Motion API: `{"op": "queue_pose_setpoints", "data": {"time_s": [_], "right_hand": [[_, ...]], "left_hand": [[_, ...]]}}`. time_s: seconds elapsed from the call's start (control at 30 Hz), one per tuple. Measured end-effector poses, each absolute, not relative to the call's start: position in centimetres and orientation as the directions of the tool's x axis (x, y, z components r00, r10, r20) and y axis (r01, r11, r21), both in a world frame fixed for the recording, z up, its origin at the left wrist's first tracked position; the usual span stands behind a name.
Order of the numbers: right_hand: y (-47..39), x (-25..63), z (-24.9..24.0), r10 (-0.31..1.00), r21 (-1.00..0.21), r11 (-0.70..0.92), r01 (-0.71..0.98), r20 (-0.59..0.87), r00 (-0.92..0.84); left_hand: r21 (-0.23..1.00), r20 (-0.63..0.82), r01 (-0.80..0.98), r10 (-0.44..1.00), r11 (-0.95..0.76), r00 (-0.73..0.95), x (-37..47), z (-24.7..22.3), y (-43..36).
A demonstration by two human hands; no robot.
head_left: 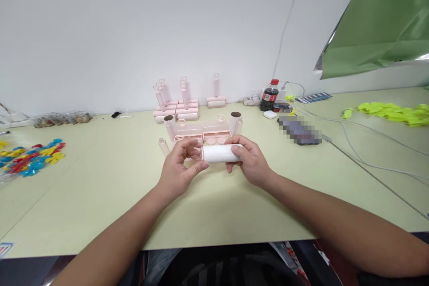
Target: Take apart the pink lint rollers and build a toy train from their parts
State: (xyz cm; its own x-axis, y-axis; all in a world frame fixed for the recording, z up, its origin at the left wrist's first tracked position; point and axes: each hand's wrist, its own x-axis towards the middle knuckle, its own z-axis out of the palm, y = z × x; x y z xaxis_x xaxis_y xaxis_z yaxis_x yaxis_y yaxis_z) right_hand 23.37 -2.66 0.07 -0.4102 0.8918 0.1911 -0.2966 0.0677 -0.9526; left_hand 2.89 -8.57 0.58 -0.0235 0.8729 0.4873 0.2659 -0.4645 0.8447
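Note:
A white roll (219, 153) lies level in the air above the table, between my two hands. My right hand (250, 158) is wrapped round its right end, thumb on top. At the roll's left end, my left hand (182, 165) has its fingers and thumb curled round a small clear pink piece (202, 153). Just behind are open pink cases (217, 135), partly hidden by my hands. Two upright rolls with brown cores, one on the left (170, 127) and one on the right (235, 120), stand beside these cases.
Pink rollers with heart-shaped handles (184, 98) stand near the wall. A cola bottle (270, 95), a phone (299, 131) and cables lie to the right, with yellow-green pieces (395, 112) beyond. Colourful pieces (33, 157) are at the left of the table (234, 219).

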Motion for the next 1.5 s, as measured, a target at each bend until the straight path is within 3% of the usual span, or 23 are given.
{"op": "queue_pose_setpoints", "data": {"time_s": [0.17, 0.4, 0.53, 0.6, 0.7, 0.87, 1.3, 1.4, 1.5], "right_hand": [[-2.7, 23.1, 0.2, 0.913, -0.946, 0.008, -0.324, 0.139, -0.384], [-2.4, 23.0, 0.6, 0.956, -0.925, -0.066, -0.373, 0.048, -0.288], [-2.3, 23.0, 0.5, 0.956, -0.924, -0.074, -0.375, 0.042, -0.292], [-2.3, 23.0, 0.5, 0.957, -0.925, -0.063, -0.375, 0.050, -0.285], [-2.4, 23.0, 0.4, 0.959, -0.926, -0.050, -0.375, 0.059, -0.276], [-2.4, 23.0, 0.5, 0.958, -0.928, -0.052, -0.368, 0.058, -0.282], [-2.4, 23.0, 0.5, 0.959, -0.928, -0.040, -0.370, 0.069, -0.276], [-2.3, 23.0, 0.5, 0.961, -0.923, -0.031, -0.383, 0.078, -0.266], [-2.2, 23.1, 0.4, 0.962, -0.923, -0.019, -0.384, 0.088, -0.260]], "left_hand": [[0.843, 0.486, 0.260, 0.874, -0.470, 0.005, 3.0, 0.7, -8.6], [0.742, 0.592, 0.439, 0.802, -0.507, -0.074, 3.0, 0.4, -8.6], [0.710, 0.528, 0.477, 0.840, -0.519, 0.128, 3.3, 0.4, -8.8], [0.695, 0.533, 0.497, 0.836, -0.520, 0.130, 3.5, 0.5, -9.0], [0.720, 0.551, 0.487, 0.834, -0.494, 0.031, 3.5, 0.5, -9.1], [0.705, 0.526, 0.499, 0.844, -0.503, 0.107, 3.6, 0.5, -9.2], [0.746, 0.487, 0.470, 0.868, -0.472, 0.099, 3.8, 0.8, -9.6], [0.664, 0.497, 0.590, 0.860, -0.460, 0.112, 3.1, 1.4, -9.3], [0.515, 0.470, 0.794, 0.881, -0.323, 0.054, 2.3, 1.9, -8.8]]}}
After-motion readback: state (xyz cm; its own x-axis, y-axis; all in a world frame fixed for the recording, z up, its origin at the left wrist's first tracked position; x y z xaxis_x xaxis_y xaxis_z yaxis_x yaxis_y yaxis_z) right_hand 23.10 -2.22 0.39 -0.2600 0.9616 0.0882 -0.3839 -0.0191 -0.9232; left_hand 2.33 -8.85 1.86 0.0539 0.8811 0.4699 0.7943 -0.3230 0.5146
